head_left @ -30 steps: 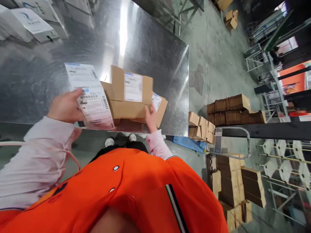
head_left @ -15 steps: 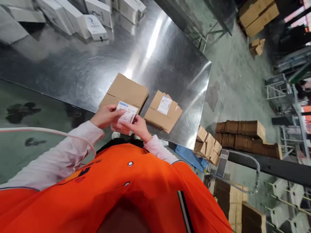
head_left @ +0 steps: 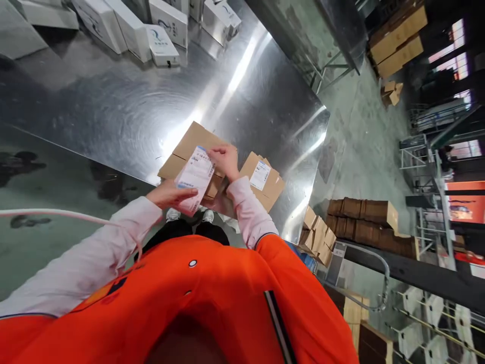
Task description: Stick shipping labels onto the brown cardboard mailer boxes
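My left hand (head_left: 170, 194) grips a strip of white printed shipping labels (head_left: 196, 174) by its lower left part, thumb on top. At the upper right edge of the strip, my right hand (head_left: 226, 160) has its thumb and fingertips pinched together on a corner. Beneath the hands lies a stack of flat brown cardboard boxes (head_left: 197, 136) on the metal table (head_left: 280, 106), partly covered by the labels and my right hand. To the right is a second, smaller stack of folded cardboard (head_left: 271, 194), with a white label (head_left: 260, 175) on its top piece.
White boxes (head_left: 162, 45) with blue print stand along the table's far left. Beyond the right edge are brown cartons (head_left: 317, 237) and a longer row of cartons (head_left: 364, 217) on the floor. A pale cable (head_left: 68, 214) crosses my left forearm.
My right hand has moved up and right, from the strip's lower edge to its upper corner. The label strip now shows more of its length, tilted upward.
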`<control>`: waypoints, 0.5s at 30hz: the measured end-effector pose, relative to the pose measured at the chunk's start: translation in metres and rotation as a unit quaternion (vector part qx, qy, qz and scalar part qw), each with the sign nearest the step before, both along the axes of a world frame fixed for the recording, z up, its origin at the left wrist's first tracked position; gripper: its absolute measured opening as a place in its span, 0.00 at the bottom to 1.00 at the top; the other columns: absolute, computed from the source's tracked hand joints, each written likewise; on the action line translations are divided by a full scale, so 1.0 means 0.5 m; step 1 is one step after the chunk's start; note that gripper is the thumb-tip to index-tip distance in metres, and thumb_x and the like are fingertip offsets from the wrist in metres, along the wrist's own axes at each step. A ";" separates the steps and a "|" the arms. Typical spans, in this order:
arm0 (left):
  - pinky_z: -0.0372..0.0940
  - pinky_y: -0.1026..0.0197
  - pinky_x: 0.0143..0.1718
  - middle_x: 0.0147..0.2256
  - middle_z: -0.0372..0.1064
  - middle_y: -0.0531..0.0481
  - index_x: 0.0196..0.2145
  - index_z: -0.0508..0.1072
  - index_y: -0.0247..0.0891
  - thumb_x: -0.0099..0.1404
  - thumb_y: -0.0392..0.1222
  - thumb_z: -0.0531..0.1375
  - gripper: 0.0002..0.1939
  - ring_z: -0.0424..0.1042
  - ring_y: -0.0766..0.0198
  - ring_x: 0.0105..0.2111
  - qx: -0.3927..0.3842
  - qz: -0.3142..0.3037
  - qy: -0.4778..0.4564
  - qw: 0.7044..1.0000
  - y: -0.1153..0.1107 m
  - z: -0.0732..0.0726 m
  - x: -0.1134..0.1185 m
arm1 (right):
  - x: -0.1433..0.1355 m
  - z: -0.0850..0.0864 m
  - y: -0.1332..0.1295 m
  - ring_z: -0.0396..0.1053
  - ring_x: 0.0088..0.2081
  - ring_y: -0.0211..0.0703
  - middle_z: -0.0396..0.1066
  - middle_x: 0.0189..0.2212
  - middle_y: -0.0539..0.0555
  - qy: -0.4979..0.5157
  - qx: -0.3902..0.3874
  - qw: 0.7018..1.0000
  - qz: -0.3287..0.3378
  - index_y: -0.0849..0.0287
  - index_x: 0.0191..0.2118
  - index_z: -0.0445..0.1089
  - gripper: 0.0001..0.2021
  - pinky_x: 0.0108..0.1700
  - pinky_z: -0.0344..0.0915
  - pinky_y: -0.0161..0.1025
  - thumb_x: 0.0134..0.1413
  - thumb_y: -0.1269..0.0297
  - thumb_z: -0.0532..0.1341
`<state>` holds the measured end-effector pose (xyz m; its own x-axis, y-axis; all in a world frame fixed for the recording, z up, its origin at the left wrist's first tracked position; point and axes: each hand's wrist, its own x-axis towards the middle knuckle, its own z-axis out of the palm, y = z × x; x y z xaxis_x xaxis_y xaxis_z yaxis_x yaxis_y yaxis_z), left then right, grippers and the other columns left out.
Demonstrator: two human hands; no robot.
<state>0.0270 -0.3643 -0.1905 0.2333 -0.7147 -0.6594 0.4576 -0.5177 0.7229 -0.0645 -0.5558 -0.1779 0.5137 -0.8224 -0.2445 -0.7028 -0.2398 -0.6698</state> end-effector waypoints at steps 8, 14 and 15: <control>0.78 0.50 0.42 0.38 0.83 0.36 0.32 0.79 0.37 0.25 0.45 0.82 0.33 0.81 0.39 0.45 0.062 -0.017 0.107 0.992 0.053 -0.049 0.005 | 0.065 -0.069 -0.135 0.64 0.65 0.55 0.67 0.63 0.60 0.118 -0.069 0.989 -0.056 0.55 0.50 0.82 0.15 0.68 0.60 0.55 0.65 0.53 0.67; 0.78 0.48 0.41 0.40 0.83 0.34 0.32 0.81 0.38 0.27 0.62 0.79 0.36 0.78 0.32 0.51 0.127 -0.012 0.015 0.992 0.192 -0.033 0.006 | 0.072 -0.077 -0.062 0.43 0.77 0.58 0.48 0.75 0.71 0.145 -0.177 0.968 0.105 0.65 0.73 0.59 0.30 0.75 0.43 0.62 0.73 0.54 0.57; 0.78 0.49 0.41 0.39 0.83 0.35 0.34 0.81 0.37 0.28 0.61 0.79 0.36 0.78 0.33 0.50 0.129 -0.011 0.005 0.992 0.197 -0.025 0.022 | 0.068 -0.078 -0.032 0.39 0.78 0.57 0.46 0.76 0.70 0.138 -0.180 0.960 0.164 0.66 0.73 0.59 0.30 0.76 0.37 0.63 0.74 0.54 0.56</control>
<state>0.0378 -0.2658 -0.2030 0.2124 -0.5260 -0.8235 0.4513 -0.6947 0.5601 -0.0306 -0.5721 -0.2168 0.7156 -0.6846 -0.1389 -0.6890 -0.6590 -0.3015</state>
